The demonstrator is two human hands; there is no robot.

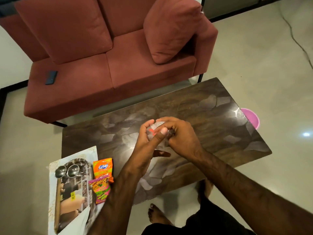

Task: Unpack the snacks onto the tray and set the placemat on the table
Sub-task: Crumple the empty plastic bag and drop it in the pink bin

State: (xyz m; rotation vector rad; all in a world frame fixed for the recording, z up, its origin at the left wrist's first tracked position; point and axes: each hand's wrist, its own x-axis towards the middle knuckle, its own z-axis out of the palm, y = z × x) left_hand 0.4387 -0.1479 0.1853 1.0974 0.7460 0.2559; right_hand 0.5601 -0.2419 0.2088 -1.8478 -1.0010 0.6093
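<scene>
Sofa [108, 65]: we see a dark red two-seater with loose back cushions filling the top left, standing on a pale glossy floor.
Table [211, 116]: we look down on a low rectangular top with a dark, stone-like pattern, set at an angle just in front of the sofa.
Placemat [71, 192]: a long printed sheet lies over the table's near left corner and hangs past the edge.
Right hand [182, 136]: we find it above the middle of the table, fingers curled tight around a crumpled clear bag from the right.
Left hand [147, 138]: it meets the right hand, fingers wrapped round the same bag from the left, thumb pressed across its front.
Clear bag [155, 128]: mostly hidden between both hands; we make out clear plastic with a red mark.
Orange snack packet [102, 167]: flat on the table, touching the placemat's right edge.
Pink snack packet [100, 189]: overlapping the orange one's lower end.
Steel bowls [66, 171]: two small ones side by side on the placemat.
Phone [51, 77]: dark, on the left sofa seat.
</scene>
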